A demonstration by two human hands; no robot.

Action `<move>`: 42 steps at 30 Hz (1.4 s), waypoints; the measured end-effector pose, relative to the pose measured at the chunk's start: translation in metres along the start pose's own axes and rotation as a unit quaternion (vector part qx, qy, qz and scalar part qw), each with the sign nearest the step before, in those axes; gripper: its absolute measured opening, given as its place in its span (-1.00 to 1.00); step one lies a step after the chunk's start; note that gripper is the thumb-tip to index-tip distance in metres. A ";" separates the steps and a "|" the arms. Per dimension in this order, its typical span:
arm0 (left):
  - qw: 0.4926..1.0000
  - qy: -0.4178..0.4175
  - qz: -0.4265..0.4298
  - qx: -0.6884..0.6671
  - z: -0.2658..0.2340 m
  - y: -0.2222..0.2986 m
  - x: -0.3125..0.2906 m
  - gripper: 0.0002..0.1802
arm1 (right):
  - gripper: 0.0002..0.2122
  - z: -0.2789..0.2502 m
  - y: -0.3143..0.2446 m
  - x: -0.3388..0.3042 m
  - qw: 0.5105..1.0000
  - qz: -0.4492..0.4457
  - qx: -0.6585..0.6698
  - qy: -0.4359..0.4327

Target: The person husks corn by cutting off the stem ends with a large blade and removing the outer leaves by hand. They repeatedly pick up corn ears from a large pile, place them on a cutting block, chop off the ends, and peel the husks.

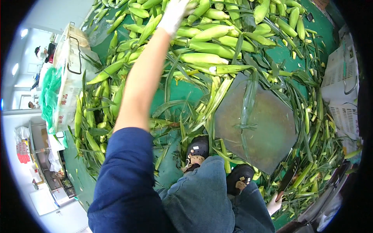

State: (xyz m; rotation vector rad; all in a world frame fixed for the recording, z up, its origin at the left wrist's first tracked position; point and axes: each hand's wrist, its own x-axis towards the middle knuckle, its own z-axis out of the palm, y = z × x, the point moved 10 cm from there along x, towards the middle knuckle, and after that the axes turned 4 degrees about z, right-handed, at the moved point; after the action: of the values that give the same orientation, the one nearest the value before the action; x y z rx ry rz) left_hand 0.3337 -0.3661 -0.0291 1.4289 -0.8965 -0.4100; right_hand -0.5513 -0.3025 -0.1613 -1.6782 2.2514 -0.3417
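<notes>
My left hand (175, 14), in a white glove, reaches far forward over a pile of green corn ears (211, 33) in their husks. It is at the top edge of the view, beside one ear (199, 11); blur and the picture's edge hide whether its fingers close on it. Low on the right, my right hand (274, 205) grips the brown handle of a knife (288, 178), its long dark blade pointing up and away over husk scraps. Between the pile and my feet lies a flat, worn board (268, 120) with a long corn leaf (248, 99) across it.
Loose husks and leaves (311, 155) cover the green floor (180, 93) around the board. White crates stand at the left (70, 77) and right (342, 73); a green net bag (50, 93) hangs on the left one. My dark shoes (198, 149) are close to the board's near edge.
</notes>
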 end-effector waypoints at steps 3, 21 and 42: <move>0.888 0.006 -0.117 0.444 -0.132 -0.051 -0.112 -0.74 | -0.66 0.024 -0.023 -0.011 0.994 0.026 -0.082 -0.069; 0.858 -0.350 0.114 0.358 0.214 -0.025 -0.263 -0.33 | -0.76 0.082 -0.068 -0.053 0.955 0.134 0.222 -0.147; 0.811 -0.405 0.124 0.403 0.201 -0.047 -0.270 -0.59 | -0.59 0.131 -0.218 0.005 0.983 -0.052 0.101 -0.145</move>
State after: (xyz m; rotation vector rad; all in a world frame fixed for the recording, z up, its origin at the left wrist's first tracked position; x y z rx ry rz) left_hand 0.0293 -0.3115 -0.1708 1.8790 -2.1234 -0.4680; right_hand -0.3095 -0.3697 -0.2022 -1.6255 1.8602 -0.3160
